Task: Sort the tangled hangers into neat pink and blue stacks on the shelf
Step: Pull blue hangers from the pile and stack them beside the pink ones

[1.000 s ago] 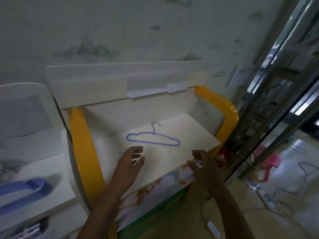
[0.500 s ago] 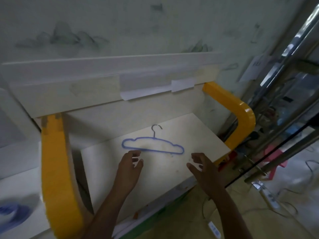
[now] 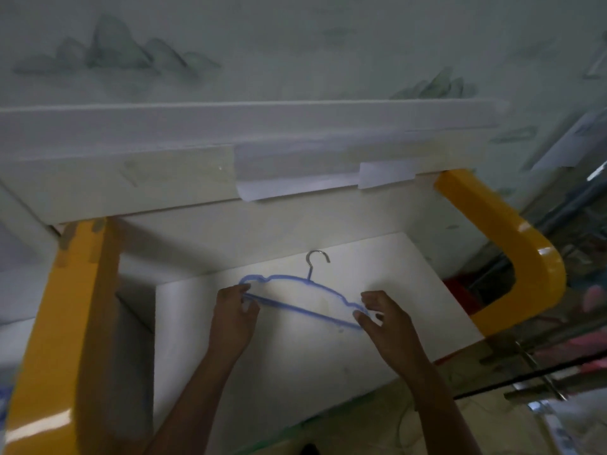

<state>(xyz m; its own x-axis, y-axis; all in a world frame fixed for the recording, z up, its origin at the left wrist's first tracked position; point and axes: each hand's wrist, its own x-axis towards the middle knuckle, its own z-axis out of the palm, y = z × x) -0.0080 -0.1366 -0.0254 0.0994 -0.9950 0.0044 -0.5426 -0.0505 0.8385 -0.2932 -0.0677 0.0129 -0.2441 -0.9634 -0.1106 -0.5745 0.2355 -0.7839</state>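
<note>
Fingers (image 3: 244,302) of the left hand (image 3: 231,320) pinch together on the left end of the blue hanger (image 3: 295,305) at the centre of the frame, beside the glossy yellow frame post (image 3: 78,310) that rises along the left edge. That hanger lies flat on the white shelf board (image 3: 295,362), its metal hook (image 3: 317,257) pointing toward the top of the frame and its bar running slightly downward to the right. At its right end the right hand (image 3: 389,320) closes thumb and forefinger on the tip with the other fingers loosely curled, and the curved yellow frame arm (image 3: 525,257) stands further right.
</note>
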